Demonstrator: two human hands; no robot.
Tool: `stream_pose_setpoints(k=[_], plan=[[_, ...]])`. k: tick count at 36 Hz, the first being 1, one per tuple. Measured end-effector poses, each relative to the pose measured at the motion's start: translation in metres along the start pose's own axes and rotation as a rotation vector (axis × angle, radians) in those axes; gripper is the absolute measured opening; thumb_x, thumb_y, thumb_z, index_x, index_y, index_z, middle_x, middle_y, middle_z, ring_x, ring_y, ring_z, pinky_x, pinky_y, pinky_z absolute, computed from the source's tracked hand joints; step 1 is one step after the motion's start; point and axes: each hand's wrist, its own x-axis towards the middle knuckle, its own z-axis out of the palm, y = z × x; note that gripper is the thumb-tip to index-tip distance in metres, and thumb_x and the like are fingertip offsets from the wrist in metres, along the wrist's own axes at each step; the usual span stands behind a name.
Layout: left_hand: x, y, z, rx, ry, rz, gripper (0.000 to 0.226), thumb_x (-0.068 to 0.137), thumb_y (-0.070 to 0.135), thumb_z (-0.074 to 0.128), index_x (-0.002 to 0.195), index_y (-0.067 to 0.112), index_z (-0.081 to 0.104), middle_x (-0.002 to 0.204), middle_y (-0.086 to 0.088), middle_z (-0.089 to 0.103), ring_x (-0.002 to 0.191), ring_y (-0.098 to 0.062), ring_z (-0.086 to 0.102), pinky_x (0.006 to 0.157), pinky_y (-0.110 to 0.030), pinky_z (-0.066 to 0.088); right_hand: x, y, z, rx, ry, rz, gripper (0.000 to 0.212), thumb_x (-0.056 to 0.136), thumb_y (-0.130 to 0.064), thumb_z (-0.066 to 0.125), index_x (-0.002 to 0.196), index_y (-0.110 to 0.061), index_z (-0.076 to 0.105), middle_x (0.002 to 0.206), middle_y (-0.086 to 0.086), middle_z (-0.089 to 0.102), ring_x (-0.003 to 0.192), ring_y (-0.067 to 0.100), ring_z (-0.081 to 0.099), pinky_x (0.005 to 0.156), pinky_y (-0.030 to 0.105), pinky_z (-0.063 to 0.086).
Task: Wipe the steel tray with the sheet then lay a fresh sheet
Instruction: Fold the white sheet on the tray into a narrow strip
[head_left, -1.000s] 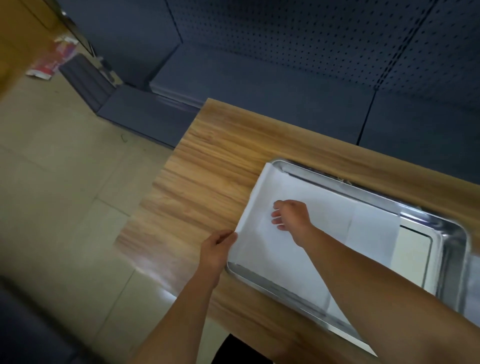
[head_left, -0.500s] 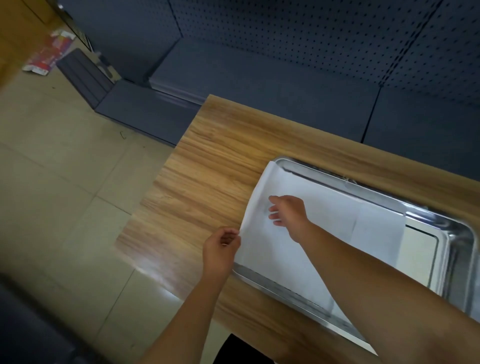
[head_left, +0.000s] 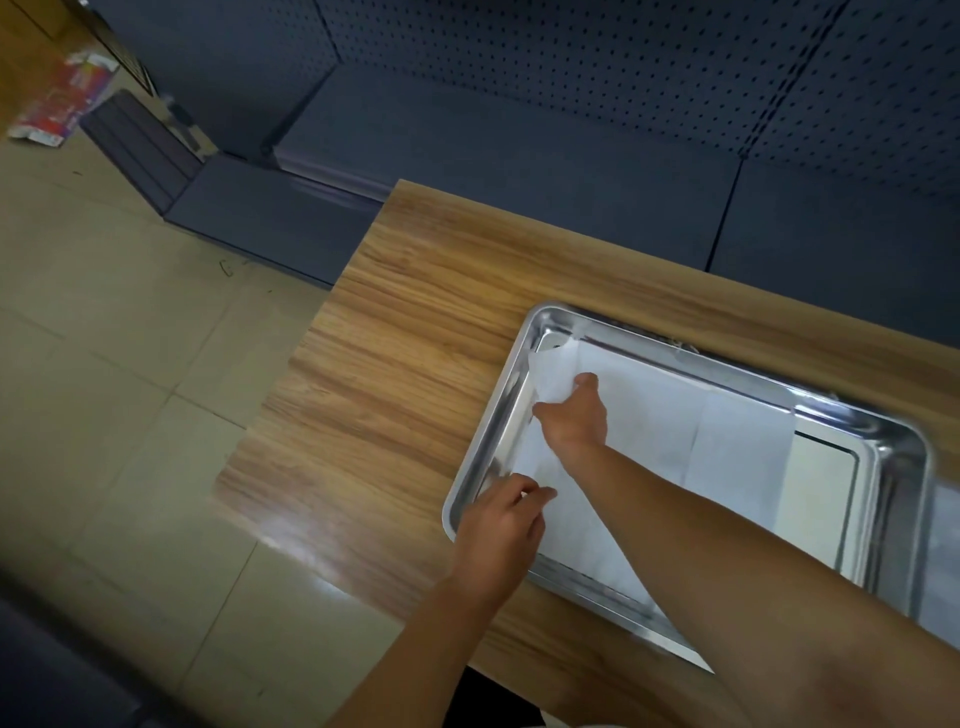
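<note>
Tray: the steel tray (head_left: 485, 447) lay on the wooden tabletop (head_left: 415, 332), toward its right side, with its near long rim close to the tabletop's near edge.
Sheet: a white sheet (head_left: 665, 426) lay inside the tray, covering its left and middle floor; the tray's right end showed bare metal.
Sheet's left edge: it stood curled upward at the tray's far left corner, just inside the left wall.
Right grip: the right hand (head_left: 574, 415) reached across the tray, fingers curled, pinching the raised left part of the sheet; the paper rose above and to the left of the knuckles.
Left grip: the left hand (head_left: 501, 530) rested over the tray's near left corner, thumb and fingers closed on the sheet's near left corner; the sheet ran away from that hold toward the tray's middle.
Hands: near each other, apart, both at the tray's left end.
Floor: pale tiles (head_left: 104, 364) lay left of the tabletop; a red printed carton (head_left: 62, 98) lay at the far left.
Backdrop: dark pegboard shelving (head_left: 571, 78) stood behind the tabletop's far edge.
</note>
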Motion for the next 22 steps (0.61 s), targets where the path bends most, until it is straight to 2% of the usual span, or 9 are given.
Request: stream_pose_setpoints(k=[3, 7, 11, 13, 15, 18, 20, 22], plan=[[-0.002, 0.004, 0.005, -0.020, -0.038, 0.027, 0.031, 0.081, -0.002, 0.071, 0.108, 0.012, 0.074, 0.094, -0.004, 0.069, 0.080, -0.016, 0.067, 0.066, -0.024, 0.057, 0.002, 0.006, -0.004, -0.102, 0.012, -0.050, 0.068, 0.086, -0.009, 0.067, 0.143, -0.014, 0.031, 0.122, 0.015, 0.059, 0.105, 0.036, 0.063, 0.077, 0.039, 0.054], [-0.006, 0.007, 0.009, -0.040, -0.070, 0.022, 0.033, 0.081, -0.002, 0.069, 0.111, 0.013, 0.072, 0.096, -0.002, 0.068, 0.082, -0.015, 0.065, 0.064, -0.024, 0.057, 0.003, 0.012, -0.009, -0.142, 0.046, -0.073, 0.063, 0.089, -0.005, 0.059, 0.144, -0.013, 0.030, 0.124, 0.017, 0.058, 0.108, 0.038, 0.061, 0.080, 0.041, 0.053], [-0.009, 0.009, 0.013, -0.051, -0.098, 0.028, 0.036, 0.082, -0.002, 0.065, 0.114, 0.014, 0.070, 0.098, -0.002, 0.067, 0.084, -0.015, 0.064, 0.065, -0.026, 0.057, 0.006, 0.016, -0.011, -0.053, 0.077, -0.034, 0.059, 0.093, -0.004, 0.050, 0.146, -0.017, 0.029, 0.112, 0.016, 0.062, 0.090, 0.031, 0.063, 0.065, 0.034, 0.050], [-0.010, 0.010, 0.015, -0.053, -0.110, 0.029, 0.036, 0.083, -0.001, 0.064, 0.115, 0.014, 0.069, 0.100, -0.002, 0.068, 0.086, -0.015, 0.064, 0.068, -0.026, 0.057, 0.007, 0.019, -0.010, 0.006, 0.112, -0.020, 0.059, 0.093, -0.004, 0.047, 0.147, -0.021, 0.028, 0.096, 0.009, 0.062, 0.073, 0.021, 0.058, 0.057, 0.029, 0.045], [-0.012, 0.011, 0.018, -0.056, -0.122, 0.032, 0.036, 0.084, -0.001, 0.063, 0.116, 0.015, 0.069, 0.102, -0.002, 0.068, 0.087, -0.016, 0.065, 0.069, -0.026, 0.058, 0.008, 0.023, -0.012, 0.042, 0.145, -0.015, 0.061, 0.093, -0.002, 0.046, 0.145, -0.027, 0.027, 0.079, 0.001, 0.054, 0.065, 0.015, 0.054, 0.049, 0.026, 0.041], [-0.014, 0.014, 0.021, -0.062, -0.141, 0.040, 0.037, 0.084, 0.000, 0.063, 0.117, 0.015, 0.068, 0.103, -0.002, 0.068, 0.088, -0.016, 0.065, 0.070, -0.027, 0.058, 0.008, 0.029, -0.017, 0.064, 0.159, -0.024, 0.055, 0.092, 0.000, 0.044, 0.137, -0.032, 0.035, 0.078, 0.005, 0.056, 0.066, 0.019, 0.057, 0.051, 0.026, 0.043], [-0.014, 0.016, 0.023, -0.069, -0.149, 0.049, 0.036, 0.085, 0.001, 0.063, 0.118, 0.015, 0.068, 0.104, -0.002, 0.068, 0.089, -0.016, 0.065, 0.071, -0.028, 0.058, 0.009, 0.033, -0.020, 0.060, 0.152, -0.044, 0.039, 0.092, -0.003, 0.045, 0.122, -0.028, 0.046, 0.088, 0.009, 0.060, 0.070, 0.020, 0.059, 0.054, 0.026, 0.044], [-0.015, 0.018, 0.026, -0.076, -0.151, 0.052, 0.035, 0.086, 0.002, 0.063, 0.118, 0.015, 0.068, 0.105, -0.002, 0.068, 0.090, -0.015, 0.065, 0.073, -0.027, 0.059, 0.011, 0.035, -0.022, 0.065, 0.139, -0.055, 0.021, 0.092, -0.010, 0.057, 0.109, -0.021, 0.052, 0.097, 0.009, 0.061, 0.075, 0.020, 0.060, 0.059, 0.025, 0.047]])
